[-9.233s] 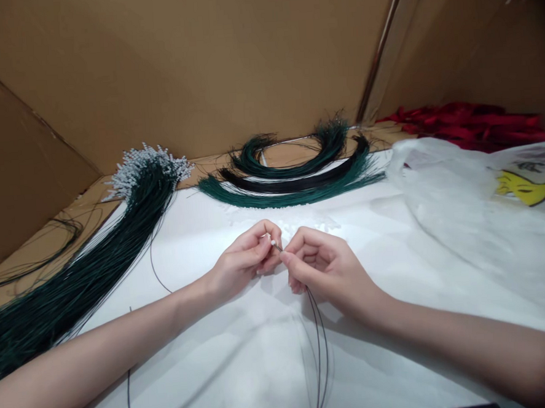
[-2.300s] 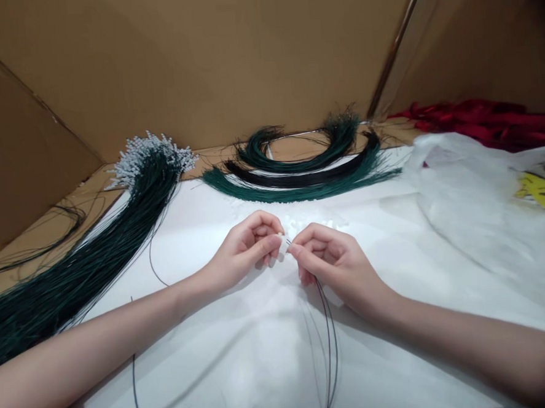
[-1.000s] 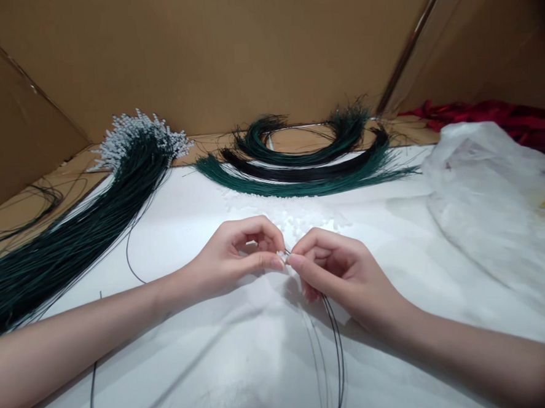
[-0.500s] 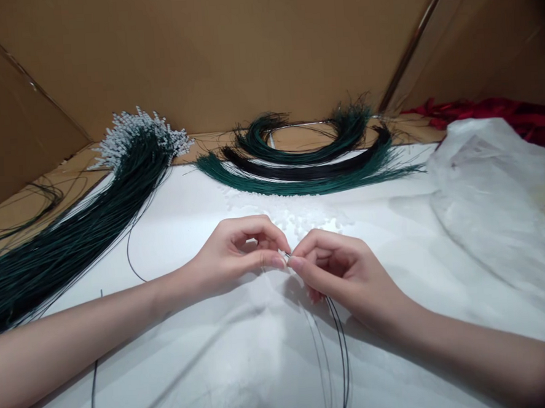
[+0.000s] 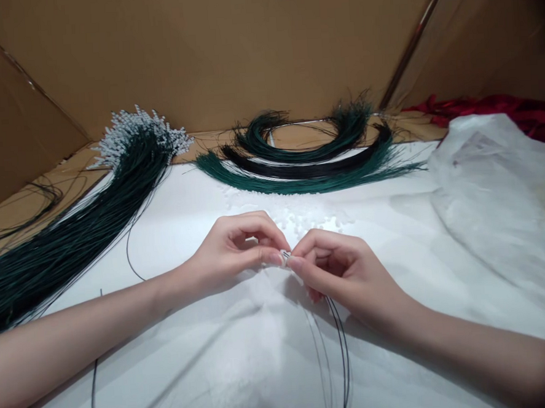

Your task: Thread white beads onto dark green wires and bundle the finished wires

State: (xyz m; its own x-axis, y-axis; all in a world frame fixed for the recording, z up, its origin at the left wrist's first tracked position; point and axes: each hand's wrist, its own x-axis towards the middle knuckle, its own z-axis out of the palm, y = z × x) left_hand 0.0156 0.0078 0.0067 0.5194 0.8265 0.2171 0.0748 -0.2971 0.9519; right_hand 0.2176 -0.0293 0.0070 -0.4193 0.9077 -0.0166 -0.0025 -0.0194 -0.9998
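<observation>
Near the middle of the white surface, my left hand [image 5: 240, 246] and my right hand [image 5: 338, 264] meet at their fingertips. Thumb and forefinger of the left pinch a small white bead-like piece [image 5: 283, 254]. The right pinches the ends of thin dark cords [image 5: 342, 347], which hang below the palm toward the front edge. Dark cord tips show against the white piece; whether they pass through it I cannot tell. Just beyond both hands lie several loose small white beads [image 5: 296, 212], scattered in a patch.
To the left stretches a thick bundle of dark green cords [image 5: 89, 233] with white beaded ends [image 5: 134, 135]. Curved bundles of green and black cord [image 5: 307, 171] lie at the back. A clear plastic bag [image 5: 493, 196] and red fabric [image 5: 493, 113] are on the right. Cardboard walls [image 5: 226, 53] enclose the surface.
The left fingertips have shifted slightly, and more of the white piece and the dark cord tips now shows between the hands. The right hand stays almost still.
</observation>
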